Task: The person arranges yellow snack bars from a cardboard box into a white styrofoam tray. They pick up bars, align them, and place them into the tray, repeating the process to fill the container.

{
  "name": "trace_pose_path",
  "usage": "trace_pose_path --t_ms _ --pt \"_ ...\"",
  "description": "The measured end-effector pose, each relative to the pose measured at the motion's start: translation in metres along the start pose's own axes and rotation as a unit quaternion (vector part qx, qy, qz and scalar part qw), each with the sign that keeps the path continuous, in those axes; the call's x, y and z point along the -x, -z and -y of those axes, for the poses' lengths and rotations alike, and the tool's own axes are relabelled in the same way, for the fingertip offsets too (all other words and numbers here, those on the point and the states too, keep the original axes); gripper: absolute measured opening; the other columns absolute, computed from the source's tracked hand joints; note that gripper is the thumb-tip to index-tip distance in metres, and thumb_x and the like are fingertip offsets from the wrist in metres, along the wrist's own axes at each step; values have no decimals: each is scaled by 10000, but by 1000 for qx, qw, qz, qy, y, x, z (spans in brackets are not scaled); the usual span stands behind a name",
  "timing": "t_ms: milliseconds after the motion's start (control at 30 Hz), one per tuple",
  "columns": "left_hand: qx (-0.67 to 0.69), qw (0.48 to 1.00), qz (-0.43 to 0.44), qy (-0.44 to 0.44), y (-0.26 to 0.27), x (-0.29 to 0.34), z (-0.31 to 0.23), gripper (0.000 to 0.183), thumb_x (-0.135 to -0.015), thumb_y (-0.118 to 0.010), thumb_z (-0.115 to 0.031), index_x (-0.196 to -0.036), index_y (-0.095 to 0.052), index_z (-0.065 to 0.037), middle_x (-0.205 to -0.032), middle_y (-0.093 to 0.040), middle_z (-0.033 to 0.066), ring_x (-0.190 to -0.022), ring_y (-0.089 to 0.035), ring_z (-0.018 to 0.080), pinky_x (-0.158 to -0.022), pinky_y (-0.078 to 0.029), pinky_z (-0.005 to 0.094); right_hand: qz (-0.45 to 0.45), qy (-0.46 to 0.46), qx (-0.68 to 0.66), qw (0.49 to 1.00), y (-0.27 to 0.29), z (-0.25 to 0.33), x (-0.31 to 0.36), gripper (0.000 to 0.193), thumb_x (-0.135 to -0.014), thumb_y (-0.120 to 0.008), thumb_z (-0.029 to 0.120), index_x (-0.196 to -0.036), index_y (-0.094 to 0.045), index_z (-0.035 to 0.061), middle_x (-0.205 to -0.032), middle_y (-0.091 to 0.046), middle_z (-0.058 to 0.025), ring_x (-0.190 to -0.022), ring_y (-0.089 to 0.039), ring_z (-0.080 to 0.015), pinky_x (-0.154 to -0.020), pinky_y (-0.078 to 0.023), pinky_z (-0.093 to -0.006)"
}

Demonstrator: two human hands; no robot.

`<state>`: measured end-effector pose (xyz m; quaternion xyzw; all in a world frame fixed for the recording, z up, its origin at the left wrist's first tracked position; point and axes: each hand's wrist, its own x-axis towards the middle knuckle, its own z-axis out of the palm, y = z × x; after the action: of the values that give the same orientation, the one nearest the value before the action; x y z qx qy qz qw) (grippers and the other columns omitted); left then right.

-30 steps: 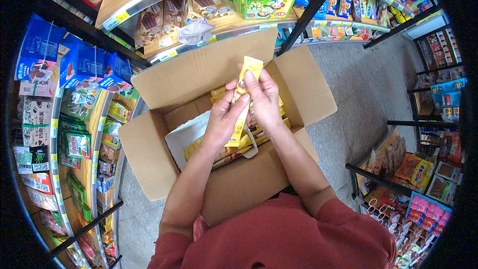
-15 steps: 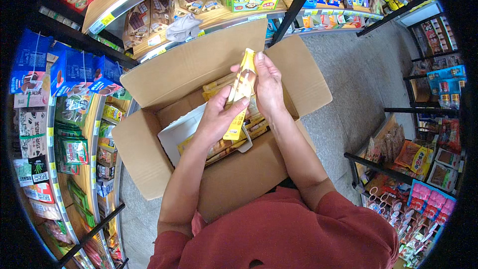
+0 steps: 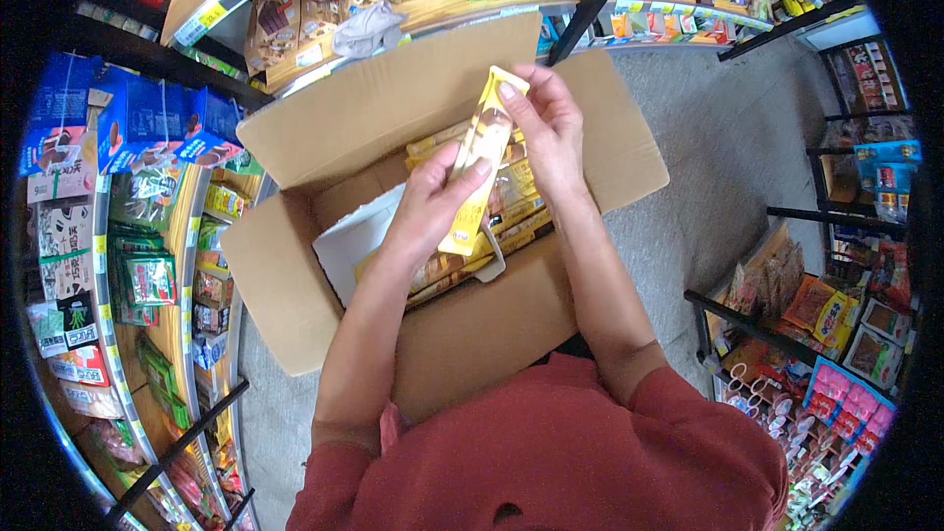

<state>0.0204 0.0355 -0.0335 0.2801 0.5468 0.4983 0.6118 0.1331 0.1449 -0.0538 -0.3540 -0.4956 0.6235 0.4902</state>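
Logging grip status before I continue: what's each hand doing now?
Left hand: closed, holding a long yellow-and-brown glossy packet around its middle.
Right hand: closed on the same packet near its top end.

One left hand, one right hand. One held yellow packet. One cardboard box, four flaps. One white carton. One grey cloth. Boxed yellow packets: several, count unclear.

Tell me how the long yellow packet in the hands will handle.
The yellow packet seems fairly stiff, running nearly straight between the left hand and right hand. Its slim shape suggests it is light. Its shiny surface may be slippery.
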Motion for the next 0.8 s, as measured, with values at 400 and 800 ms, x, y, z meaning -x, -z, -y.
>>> trace_pose_path --t_ms 400,800 --pt "17 1000 -7 16 0 -4 3 344 -928 -567 -297 -1181 -546 -64 -868 -621 31 -716 -617 102 -594 -540 252 17 -17 39 999 5 -1 -1 210 -840 -684 130 -986 -587 15 -824 -646 -47 -707 -590 -89 -593 -483 -223" --pt "-4 1000 19 -17 0 -3 1 356 -861 -662 -151 -1175 -541 -37 -896 -620 20 -735 -584 83 -598 -492 224 -64 -128 -109 984 15 -9 -6 185 -829 -705 149 -918 -606 21 -784 -639 -42 -639 -590 -91 -546 -477 -217"
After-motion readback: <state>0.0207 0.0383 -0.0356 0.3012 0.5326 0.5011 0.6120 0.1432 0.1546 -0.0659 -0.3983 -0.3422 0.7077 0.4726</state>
